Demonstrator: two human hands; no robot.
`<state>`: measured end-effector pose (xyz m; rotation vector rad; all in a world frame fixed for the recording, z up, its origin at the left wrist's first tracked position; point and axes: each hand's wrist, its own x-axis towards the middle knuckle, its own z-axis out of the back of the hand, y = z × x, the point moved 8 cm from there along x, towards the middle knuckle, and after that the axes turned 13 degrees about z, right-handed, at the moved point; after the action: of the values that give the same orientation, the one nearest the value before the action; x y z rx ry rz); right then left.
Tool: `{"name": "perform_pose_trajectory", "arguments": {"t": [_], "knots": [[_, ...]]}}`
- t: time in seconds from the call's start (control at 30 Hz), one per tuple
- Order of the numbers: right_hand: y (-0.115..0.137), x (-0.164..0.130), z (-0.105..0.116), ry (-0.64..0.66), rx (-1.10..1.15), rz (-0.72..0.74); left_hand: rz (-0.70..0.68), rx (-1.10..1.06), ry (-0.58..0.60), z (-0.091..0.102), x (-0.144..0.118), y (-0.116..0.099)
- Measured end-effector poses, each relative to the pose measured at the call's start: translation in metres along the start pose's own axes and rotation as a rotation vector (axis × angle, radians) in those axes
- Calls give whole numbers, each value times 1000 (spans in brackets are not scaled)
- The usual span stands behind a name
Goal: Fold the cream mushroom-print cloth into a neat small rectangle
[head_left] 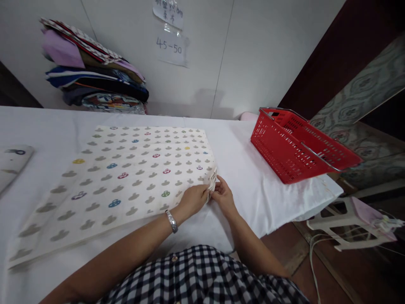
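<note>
Folded patterned cloth (126, 177) lies flat on white-covered table (247, 169), cream w/ rows of grey cloud-like motifs plus a few coloured ones (blue, pink, yellow, green). It takes up the middle-left of the tabletop, near edge running toward the person.

Both hands meet at the cloth's near-right corner. Left hand (193, 199) sits partly on top of the cloth, fingers curled and pinched onto the stacked edge layers; metal watch (171, 221) on that wrist. Right hand (224, 196) is just beside it, on the bare table side, fingertips closed on the same corner, touching the layered edge (212, 179). The two hands are touching or nearly so; can't tell which.

Red plastic shopping basket (297, 147) w/ metal handles stands at the table's right end, tilted, well apart from the cloth. Stack of folded fabrics (95, 71) in mixed colours sits at the back left against the white wall. Paper note (171, 48) reading "45-50" is taped to the wall above, another handwritten slip over it. White plastic stool (344, 223) stands on the floor at right, w/ cables nearby. Person wears a black-and-white checked shirt (202, 278).
</note>
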<state>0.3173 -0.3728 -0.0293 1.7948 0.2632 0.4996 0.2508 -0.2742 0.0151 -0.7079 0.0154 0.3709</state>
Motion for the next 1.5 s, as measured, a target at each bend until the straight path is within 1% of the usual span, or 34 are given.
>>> {"name": "perform_pose_trajectory", "arguments": {"t": [0.2, 0.47, 0.6, 0.67, 0.73, 0.8, 0.87, 0.97, 1.03, 1.1, 1.37, 1.5], "knots": [[-1, -1, -1, -3, 65, -29, -19, 26, -8, 1, -1, -2], [0, -2, -1, -2, 73, -28, -6, 46, -17, -1, 0, 0], [-3, -1, 1, -32, 109, -48, 15, 70, -4, 4, 1, 0], [-4, -2, 2, -44, 122, -74, 7, 103, -45, 13, 1, -2], [-5, -2, 2, -52, 144, -87, -6, 177, -125, 24, 1, -5], [-4, -3, 2, -59, 173, -84, -30, 279, -180, 29, 0, -10], [-4, -3, 1, -60, 202, -79, -76, 370, -165, 22, -3, -15], [-4, -4, 0, -56, 229, -91, -141, 415, -97, 2, -8, -21], [-6, -6, 1, -65, 231, -112, -140, 415, -72, -8, -10, -20], [-6, -8, 3, -82, 225, -125, -133, 414, -59, -15, -11, -19], [-3, -8, 4, -109, 169, -136, -122, 391, -82, -19, -19, -18], [1, -7, 0, -97, 155, -125, -75, 419, -111, -18, -15, -13]]}}
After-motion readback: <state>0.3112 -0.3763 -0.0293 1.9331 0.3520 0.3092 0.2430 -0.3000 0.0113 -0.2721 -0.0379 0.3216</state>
